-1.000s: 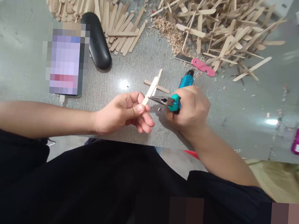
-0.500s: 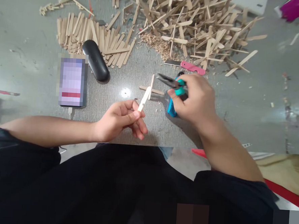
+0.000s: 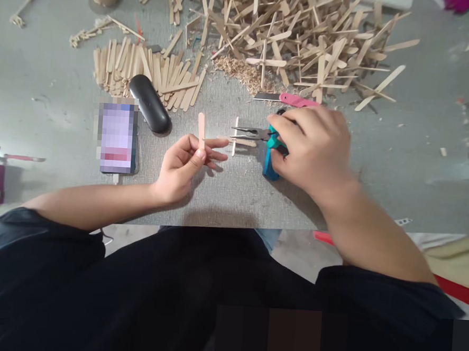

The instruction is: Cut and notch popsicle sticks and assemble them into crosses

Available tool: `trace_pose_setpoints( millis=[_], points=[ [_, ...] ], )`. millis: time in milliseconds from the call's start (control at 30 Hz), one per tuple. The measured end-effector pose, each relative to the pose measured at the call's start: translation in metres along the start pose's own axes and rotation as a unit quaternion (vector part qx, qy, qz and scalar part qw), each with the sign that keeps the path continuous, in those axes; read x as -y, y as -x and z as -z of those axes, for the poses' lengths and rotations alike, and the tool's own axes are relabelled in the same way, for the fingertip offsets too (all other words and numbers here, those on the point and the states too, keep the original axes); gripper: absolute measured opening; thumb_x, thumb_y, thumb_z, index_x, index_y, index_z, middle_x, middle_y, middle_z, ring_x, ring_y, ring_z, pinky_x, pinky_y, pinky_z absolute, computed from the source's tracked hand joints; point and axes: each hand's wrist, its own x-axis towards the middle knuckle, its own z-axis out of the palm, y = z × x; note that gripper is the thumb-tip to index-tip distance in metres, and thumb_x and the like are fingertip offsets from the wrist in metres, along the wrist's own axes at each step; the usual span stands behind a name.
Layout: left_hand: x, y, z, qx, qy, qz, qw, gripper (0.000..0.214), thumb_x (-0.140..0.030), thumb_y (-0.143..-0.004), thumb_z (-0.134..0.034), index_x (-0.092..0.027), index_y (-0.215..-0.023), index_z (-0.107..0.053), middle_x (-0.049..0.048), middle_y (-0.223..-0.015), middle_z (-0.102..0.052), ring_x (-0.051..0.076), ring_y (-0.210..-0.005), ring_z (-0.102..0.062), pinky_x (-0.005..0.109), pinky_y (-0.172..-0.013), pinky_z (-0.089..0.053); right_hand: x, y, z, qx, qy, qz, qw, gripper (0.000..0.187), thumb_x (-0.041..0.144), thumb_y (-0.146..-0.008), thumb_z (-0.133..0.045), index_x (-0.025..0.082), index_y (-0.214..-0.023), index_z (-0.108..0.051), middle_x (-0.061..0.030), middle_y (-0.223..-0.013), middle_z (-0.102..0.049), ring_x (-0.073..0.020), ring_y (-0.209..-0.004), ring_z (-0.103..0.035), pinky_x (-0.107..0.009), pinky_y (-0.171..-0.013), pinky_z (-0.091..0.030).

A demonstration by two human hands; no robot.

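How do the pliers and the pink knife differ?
The pliers are in the right hand; the pink knife lies on the table. The pliers' grips show teal; the knife's handle is pink. The pliers have two parted tips; the knife, one flat blade. Both point left in the picture.

A: How does the left forearm (image 3: 101, 203) lie?
B: Nearly level, rising slightly toward the wrist (image 3: 156, 193); left hand (image 3: 179, 169) pinching between thumb (image 3: 193, 161) and bent forefinger (image 3: 189, 142), remaining fingers (image 3: 216, 142) extended toward the right.
A: And the right forearm (image 3: 377, 234)?
B: Slanting up and inward; right hand (image 3: 313, 148) slightly blurred, back uppermost, fingers (image 3: 287, 127) curled in a grip.
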Motion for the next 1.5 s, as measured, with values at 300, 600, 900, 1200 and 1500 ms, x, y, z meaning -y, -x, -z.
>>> trace_pose_setpoints(
  millis=[300, 600, 900, 1200, 1500],
  points=[
    [0.008, -0.001, 0.005, -0.042, 0.004, 0.068, 0.997, 0.034, -0.042, -0.111, -0.086, -0.019, -0.095, -0.067, 0.0138, -0.140, -0.089, 0.012, -0.101, -0.087, 0.018, -0.075, -0.066, 0.006, 0.001, -0.004, -0.005, 0.030, 0.020, 0.999, 0.047, 0.015, -0.100, -0.062, 0.023, -0.144, -0.076, -0.0148, -0.136, -0.084, -0.0419, -0.128, -0.074, -0.059, -0.109, -0.053],
    [-0.002, 0.000, -0.003, -0.039, -0.008, 0.089, 0.995, 0.045, -0.053, -0.104, -0.093, -0.020, -0.093, -0.063, 0.0053, -0.091, -0.089, 0.010, -0.065, -0.079, 0.021, -0.061, -0.065, -0.021, 0.002, -0.019, -0.012, -0.014, -0.070, 0.997, 0.030, 0.027, -0.097, -0.081, 0.028, -0.126, -0.074, -0.0178, -0.126, -0.082, -0.0414, -0.117, -0.074, -0.058, -0.095, -0.058],
    [-0.005, 0.001, -0.004, -0.031, -0.044, 0.098, 0.994, 0.054, -0.065, -0.099, -0.095, -0.021, -0.097, -0.064, 0.0043, -0.080, -0.087, 0.011, -0.057, -0.077, 0.020, -0.055, -0.061, -0.042, -0.011, -0.007, -0.005, -0.070, -0.082, 0.994, 0.027, 0.030, -0.099, -0.080, 0.026, -0.125, -0.075, -0.0210, -0.134, -0.081, -0.0425, -0.122, -0.075, -0.059, -0.102, -0.057],
    [-0.006, 0.005, -0.003, -0.006, 0.001, 0.055, 0.998, 0.056, -0.068, -0.100, -0.094, -0.023, -0.107, -0.063, -0.0030, -0.067, -0.079, 0.010, -0.051, -0.072, 0.017, -0.052, -0.057, 0.031, -0.019, 0.019, 0.105, -0.150, 0.003, 0.983, 0.020, 0.039, -0.099, -0.078, 0.032, -0.118, -0.080, -0.0028, -0.092, -0.084, -0.0262, -0.077, -0.071, -0.041, -0.068, -0.044],
    [-0.002, 0.009, -0.001, 0.015, -0.016, 0.083, 0.996, 0.055, -0.073, -0.105, -0.086, -0.023, -0.109, -0.063, -0.0020, -0.068, -0.077, 0.011, -0.052, -0.069, 0.022, -0.054, -0.058, 0.033, -0.005, 0.019, 0.073, -0.234, -0.008, 0.970, 0.018, 0.035, -0.100, -0.077, 0.033, -0.117, -0.083, -0.0019, -0.104, -0.090, -0.0271, -0.084, -0.082, -0.041, -0.075, -0.061]
  ],
)
